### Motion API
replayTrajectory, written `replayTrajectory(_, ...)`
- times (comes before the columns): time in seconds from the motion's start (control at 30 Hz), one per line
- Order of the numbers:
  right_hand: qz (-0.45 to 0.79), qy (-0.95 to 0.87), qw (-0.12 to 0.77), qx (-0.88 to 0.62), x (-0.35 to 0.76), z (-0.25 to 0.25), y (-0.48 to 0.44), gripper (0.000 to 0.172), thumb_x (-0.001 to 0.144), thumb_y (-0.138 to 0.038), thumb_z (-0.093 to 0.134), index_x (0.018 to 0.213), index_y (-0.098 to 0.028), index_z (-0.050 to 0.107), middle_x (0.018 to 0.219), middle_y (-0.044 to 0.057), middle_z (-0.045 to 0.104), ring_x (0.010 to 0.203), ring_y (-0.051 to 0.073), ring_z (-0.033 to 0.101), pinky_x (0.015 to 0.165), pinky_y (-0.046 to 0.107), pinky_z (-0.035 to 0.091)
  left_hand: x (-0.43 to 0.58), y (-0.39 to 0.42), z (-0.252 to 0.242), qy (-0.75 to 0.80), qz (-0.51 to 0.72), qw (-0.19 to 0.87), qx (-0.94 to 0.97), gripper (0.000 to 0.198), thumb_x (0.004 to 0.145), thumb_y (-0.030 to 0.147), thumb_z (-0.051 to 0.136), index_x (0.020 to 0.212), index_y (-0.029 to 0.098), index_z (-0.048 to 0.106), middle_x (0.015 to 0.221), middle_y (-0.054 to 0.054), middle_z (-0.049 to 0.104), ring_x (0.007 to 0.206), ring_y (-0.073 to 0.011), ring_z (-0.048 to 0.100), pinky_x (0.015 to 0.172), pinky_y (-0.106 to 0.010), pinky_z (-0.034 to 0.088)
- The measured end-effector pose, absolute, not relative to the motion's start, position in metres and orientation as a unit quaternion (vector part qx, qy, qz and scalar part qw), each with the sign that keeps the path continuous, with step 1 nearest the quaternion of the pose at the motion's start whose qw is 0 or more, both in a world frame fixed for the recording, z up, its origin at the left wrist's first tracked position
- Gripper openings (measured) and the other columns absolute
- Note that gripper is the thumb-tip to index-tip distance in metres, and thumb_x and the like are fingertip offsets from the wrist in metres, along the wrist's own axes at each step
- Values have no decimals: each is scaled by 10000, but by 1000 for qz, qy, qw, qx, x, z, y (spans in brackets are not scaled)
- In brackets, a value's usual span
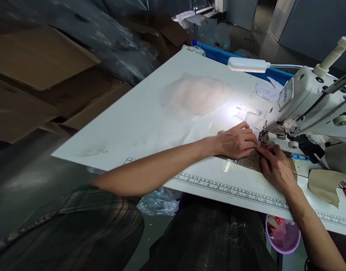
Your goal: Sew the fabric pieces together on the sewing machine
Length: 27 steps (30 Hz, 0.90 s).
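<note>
My left hand (237, 143) rests on the table just left of the presser foot (262, 135), its fingers curled together on a piece of thin white fabric (253, 119). Much of that fabric is hidden under the hand. My right hand (277, 165) is closed in a pinch in front of the foot, thumb and forefinger meeting the left fingertips at what looks like the fabric's edge. The white sewing machine (293, 94) stands over both hands. Blue thread snips (299, 157) lie right of my right hand.
A lamp (248, 64) lights the white table (150, 124), which has a printed ruler (232, 190) along its front edge. Brown paper (325, 184) lies at the right. Below hangs or stands a purple basket (287, 246). Cardboard boxes (43, 56) are at the left.
</note>
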State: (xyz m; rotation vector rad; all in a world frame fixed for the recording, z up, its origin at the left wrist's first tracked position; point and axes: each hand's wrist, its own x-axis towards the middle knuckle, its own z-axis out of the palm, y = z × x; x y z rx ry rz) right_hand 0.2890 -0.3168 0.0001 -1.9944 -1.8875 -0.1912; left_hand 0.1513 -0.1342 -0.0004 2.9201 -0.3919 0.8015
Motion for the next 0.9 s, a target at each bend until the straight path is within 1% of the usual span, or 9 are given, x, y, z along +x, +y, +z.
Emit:
replayTrajectory(0.13,-56,-671,188,-715,290,0,-317,361,932,-224,445,1193,-249,693,986,88,569,826,198,598,707,346,558,152,-134,1,-140,237,74,959,277,953,217,450,854,215,709,1010,-32,749,841,-160,638,855,-371,403)
replayTrajectory(0.23,-47,-671,183,-717,292,0,-317,367,933,-228,444,1207,-255,687,1000,86,573,839,192,597,733,344,557,151,-134,3,-142,228,95,959,251,925,216,486,836,226,720,1005,-31,751,834,-166,634,839,-374,409)
replayTrajectory(0.37,-45,-671,180,-717,292,1,-318,374,937,-233,443,1225,-249,681,1002,87,581,854,194,603,744,346,556,149,-135,6,-137,212,98,963,254,914,247,485,860,239,733,1007,-26,749,809,-171,618,832,-385,412)
replayTrajectory(0.5,-45,-671,169,-720,292,2,-318,382,936,-227,449,1243,-271,673,1008,84,584,849,193,603,731,345,557,149,-135,7,-139,193,96,967,252,901,277,487,852,253,734,1030,-15,748,803,-177,612,838,-391,406)
replayTrajectory(0.67,-50,-675,162,-718,292,2,-318,383,933,-221,442,1230,-268,680,998,82,582,844,187,601,729,333,556,148,-134,7,-145,203,99,963,234,887,300,504,871,245,732,1005,-25,750,805,-187,619,849,-401,394)
replayTrajectory(0.77,-65,-674,161,-718,292,2,-317,372,932,-230,448,1214,-249,689,983,81,583,828,183,604,707,317,549,148,-135,8,-146,201,96,964,226,884,309,511,882,243,726,1001,-26,751,848,-194,630,905,-420,382)
replayTrajectory(0.9,-82,-676,170,-712,292,3,-316,360,938,-232,440,1183,-242,703,967,73,591,798,169,611,668,288,537,151,-133,10,-172,207,104,957,184,847,281,548,886,232,722,993,-33,750,900,-190,647,1041,-441,343)
